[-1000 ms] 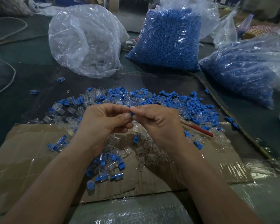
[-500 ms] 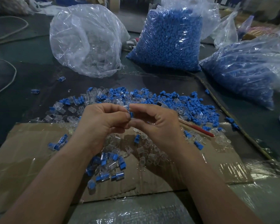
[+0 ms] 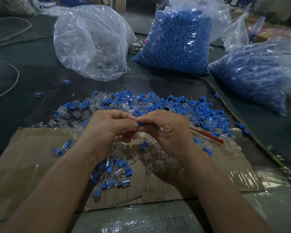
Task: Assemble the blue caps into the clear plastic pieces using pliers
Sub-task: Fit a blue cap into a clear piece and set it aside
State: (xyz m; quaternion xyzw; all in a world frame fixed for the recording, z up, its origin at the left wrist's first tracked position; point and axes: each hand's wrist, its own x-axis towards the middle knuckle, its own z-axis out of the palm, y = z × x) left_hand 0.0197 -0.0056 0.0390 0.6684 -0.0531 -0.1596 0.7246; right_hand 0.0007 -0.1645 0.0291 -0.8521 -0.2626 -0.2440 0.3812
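Observation:
My left hand [image 3: 107,130] and my right hand [image 3: 168,132] meet fingertip to fingertip above the work pile, both pinching one small blue cap [image 3: 139,123] between them. A clear plastic piece [image 3: 161,128] shows inside my right palm. Loose blue caps and clear pieces [image 3: 158,101] lie scattered behind the hands. Assembled pieces with blue caps [image 3: 114,174] lie on the cardboard [image 3: 32,165] under my left wrist. The pliers, with a red handle [image 3: 208,135], lie on the table behind my right hand, partly hidden by it.
At the back left stands a bag of clear pieces [image 3: 91,44], with two bags of blue caps at the back middle [image 3: 176,41] and right [image 3: 259,76]. A white cord [image 3: 12,81] curves at the left. Stray caps [image 3: 39,94] dot the dark table.
Both hands stay together at the same spot with small finger shifts. The blue cap now shows more plainly between the fingertips.

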